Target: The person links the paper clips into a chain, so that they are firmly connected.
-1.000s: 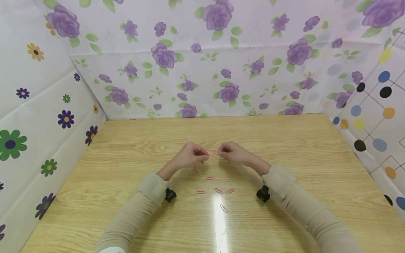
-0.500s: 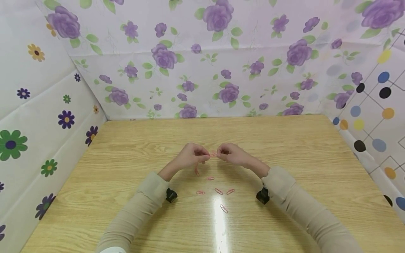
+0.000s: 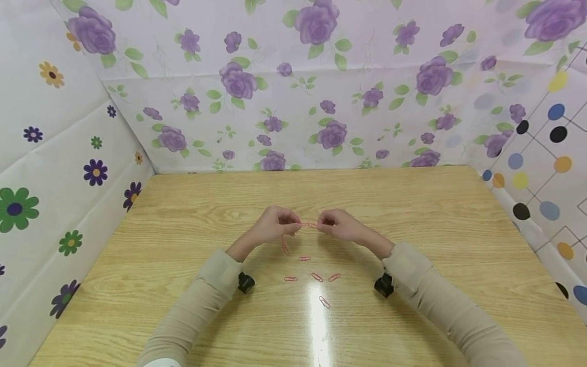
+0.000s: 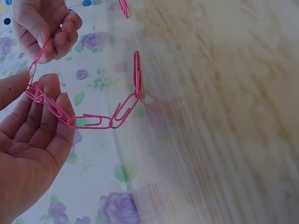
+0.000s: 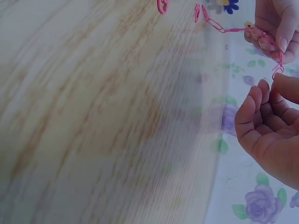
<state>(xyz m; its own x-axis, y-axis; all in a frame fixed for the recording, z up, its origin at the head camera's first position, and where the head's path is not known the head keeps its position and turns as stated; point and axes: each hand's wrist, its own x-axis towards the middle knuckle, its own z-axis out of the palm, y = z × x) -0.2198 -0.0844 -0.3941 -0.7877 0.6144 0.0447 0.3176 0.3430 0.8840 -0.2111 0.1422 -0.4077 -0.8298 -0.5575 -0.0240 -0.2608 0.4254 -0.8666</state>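
Observation:
My left hand (image 3: 275,225) pinches a chain of linked pink paper clips (image 4: 111,123) between thumb and fingers. Part of the chain hangs below that hand, its lowest clip close to the tabletop. Opposite it, my right hand (image 3: 341,226) pinches the clip at the chain's other end (image 5: 278,71). A short, nearly straight stretch of clips spans the gap between both hands. In the left wrist view, several links lie across the left fingers. Fingertips hide parts of the end clips.
Several loose pink paper clips lie on the wooden table (image 3: 206,306) nearer the body, among them a left one (image 3: 291,279), a right one (image 3: 334,278) and a front one (image 3: 324,302). Flowered cloth (image 3: 293,117) walls the back; patterned cloths stand at both sides.
A second ago a gap showed between the right hand's clip and the left hand. The hands came together, then the right drew slightly right; the clips now run linked between them.

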